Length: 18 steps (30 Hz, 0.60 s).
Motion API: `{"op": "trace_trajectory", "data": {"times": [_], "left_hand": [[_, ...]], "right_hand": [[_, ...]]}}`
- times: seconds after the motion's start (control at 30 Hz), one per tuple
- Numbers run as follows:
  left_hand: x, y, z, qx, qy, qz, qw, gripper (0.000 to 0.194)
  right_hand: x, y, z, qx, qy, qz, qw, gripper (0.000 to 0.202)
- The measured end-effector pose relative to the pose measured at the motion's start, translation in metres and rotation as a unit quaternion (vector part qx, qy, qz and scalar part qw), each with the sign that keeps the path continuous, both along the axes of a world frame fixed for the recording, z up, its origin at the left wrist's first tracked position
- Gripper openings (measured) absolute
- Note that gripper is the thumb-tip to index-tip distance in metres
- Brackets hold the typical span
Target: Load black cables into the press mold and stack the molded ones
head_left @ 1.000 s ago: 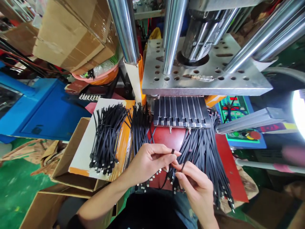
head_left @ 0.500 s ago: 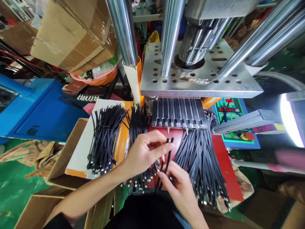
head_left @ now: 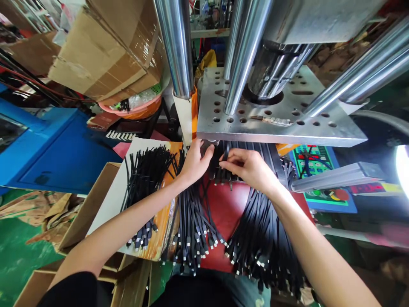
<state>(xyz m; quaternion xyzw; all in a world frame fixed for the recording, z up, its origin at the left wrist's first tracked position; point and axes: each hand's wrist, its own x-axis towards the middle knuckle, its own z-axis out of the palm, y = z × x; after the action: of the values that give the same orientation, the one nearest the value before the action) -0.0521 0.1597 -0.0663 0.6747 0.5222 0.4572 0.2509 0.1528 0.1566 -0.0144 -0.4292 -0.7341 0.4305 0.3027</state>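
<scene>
A slotted metal fixture (head_left: 263, 158) lies beneath the thick drilled plate (head_left: 243, 128) of the press. At the fixture's left end is my left hand (head_left: 198, 160), thumb and fingers curved; whatever lies between them is hidden. My right hand (head_left: 244, 164) pinches a black cable (head_left: 226, 150) over the fixture's slots. Black cables with metal-tipped plugs form a middle bundle (head_left: 191, 221) below my left hand and a right bundle (head_left: 266, 238) under my right forearm. Another bundle (head_left: 145, 179) rests on a white board (head_left: 113, 200) at the left.
Polished steel columns (head_left: 177, 51) rise around the plate. A control panel (head_left: 319, 170) with buttons and a grey metal arm (head_left: 338, 177) stand at the right. Open cardboard boxes (head_left: 89, 204) are at lower left, a blue machine (head_left: 60, 149) behind them. The red surface (head_left: 225, 209) shows between bundles.
Both hands have moved forward from above the red surface to the fixture, and the cables they held came along at least in part. The camera view has shifted slightly.
</scene>
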Motion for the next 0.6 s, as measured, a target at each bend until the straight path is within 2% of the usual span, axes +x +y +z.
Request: {"op": "trace_trajectory", "data": {"times": [0.1, 0.17, 0.23, 0.4, 0.53, 0.6], "left_hand": [[-0.022, -0.029, 0.006, 0.109, 0.117, -0.095, 0.983, 0.026], [-0.036, -0.041, 0.009, 0.166, 0.215, -0.186, 0.944, 0.029], [-0.047, -0.044, 0.009, 0.19, 0.281, -0.237, 0.91, 0.034], [-0.048, -0.035, 0.007, 0.223, 0.364, -0.274, 0.862, 0.038], [-0.036, -0.042, 0.013, 0.188, 0.424, -0.247, 0.851, 0.033], [-0.031, -0.047, 0.017, 0.158, 0.439, -0.235, 0.853, 0.039]], "right_hand": [[-0.009, 0.025, -0.008, 0.025, -0.004, 0.013, 1.0, 0.049], [-0.009, 0.031, -0.014, 0.037, -0.012, 0.013, 0.999, 0.045], [-0.01, 0.033, -0.02, 0.043, -0.028, -0.001, 0.999, 0.04], [-0.011, 0.032, -0.029, 0.061, -0.019, -0.082, 0.995, 0.032], [-0.007, 0.03, -0.027, 0.026, 0.022, -0.055, 0.998, 0.035], [-0.006, 0.031, -0.026, 0.021, 0.021, -0.039, 0.999, 0.034]]}}
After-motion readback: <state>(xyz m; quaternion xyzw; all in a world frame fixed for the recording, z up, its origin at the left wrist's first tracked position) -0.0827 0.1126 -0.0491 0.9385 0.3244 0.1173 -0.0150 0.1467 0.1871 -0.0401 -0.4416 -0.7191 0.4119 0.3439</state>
